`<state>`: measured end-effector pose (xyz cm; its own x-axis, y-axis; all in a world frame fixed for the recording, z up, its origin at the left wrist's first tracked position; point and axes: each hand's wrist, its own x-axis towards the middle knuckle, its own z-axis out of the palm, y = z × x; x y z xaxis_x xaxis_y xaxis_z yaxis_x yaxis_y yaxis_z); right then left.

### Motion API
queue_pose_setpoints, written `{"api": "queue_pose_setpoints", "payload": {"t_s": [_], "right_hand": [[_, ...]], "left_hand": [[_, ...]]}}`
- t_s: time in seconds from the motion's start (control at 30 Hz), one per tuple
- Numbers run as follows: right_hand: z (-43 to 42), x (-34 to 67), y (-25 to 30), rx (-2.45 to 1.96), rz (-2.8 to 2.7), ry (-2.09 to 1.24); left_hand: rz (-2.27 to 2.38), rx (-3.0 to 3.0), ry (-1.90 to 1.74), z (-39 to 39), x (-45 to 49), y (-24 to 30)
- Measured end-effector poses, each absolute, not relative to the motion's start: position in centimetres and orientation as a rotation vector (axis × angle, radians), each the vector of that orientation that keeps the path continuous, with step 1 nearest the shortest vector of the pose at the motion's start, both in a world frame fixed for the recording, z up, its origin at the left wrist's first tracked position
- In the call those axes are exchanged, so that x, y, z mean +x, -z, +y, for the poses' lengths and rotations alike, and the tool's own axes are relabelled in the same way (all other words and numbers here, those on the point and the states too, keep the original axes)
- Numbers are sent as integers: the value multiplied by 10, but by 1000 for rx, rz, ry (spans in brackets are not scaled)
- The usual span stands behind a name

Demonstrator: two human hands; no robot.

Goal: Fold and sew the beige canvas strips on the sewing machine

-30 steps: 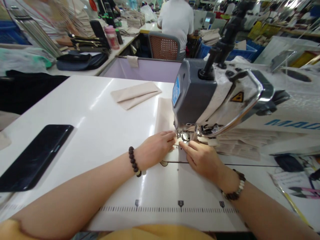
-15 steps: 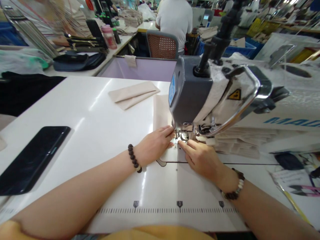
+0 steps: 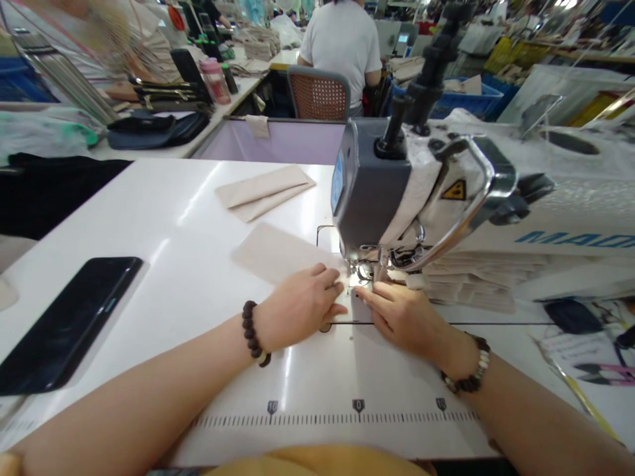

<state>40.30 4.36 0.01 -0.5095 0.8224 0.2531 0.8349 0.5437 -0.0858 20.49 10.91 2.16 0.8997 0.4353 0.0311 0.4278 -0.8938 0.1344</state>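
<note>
A beige fabric piece [image 3: 278,254] lies slantwise on the white machine table, its right end at the presser foot [image 3: 364,271] of the sewing machine [image 3: 372,185]. My left hand [image 3: 302,304] is on the near edge of this piece, fingers bent over it and thumb lower down; the exact grip is partly hidden. Just right of the needle area, my right hand [image 3: 407,320] rests on the machine bed, index finger stretched toward the foot. Nothing shows in that hand. A folded beige fabric piece [image 3: 268,192] lies farther back.
A black phone [image 3: 69,324] lies at the left. Stacked beige pieces [image 3: 471,281] sit under the machine arm; pink-handled snips [image 3: 602,373] are at the right. Behind the table stand a lilac-lined bin [image 3: 297,142], a chair [image 3: 320,92] and a seated person [image 3: 342,46].
The fabric piece has swung from pointing away behind the foot to slanting out leftward. My left hand has moved slightly left and nearer to me. My right hand has barely shifted.
</note>
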Motion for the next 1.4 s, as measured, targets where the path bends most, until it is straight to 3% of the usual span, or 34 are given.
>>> {"api": "queue_pose_setpoints", "payload": {"t_s": [0.57,1.4], "right_hand": [[36,410,-12,-995,-2647,-236],[44,395,-4,-1596,-2558,65]], "left_hand": [[352,2891,62,83,206,-32],[606,2841,-161,122,213,-17]]}}
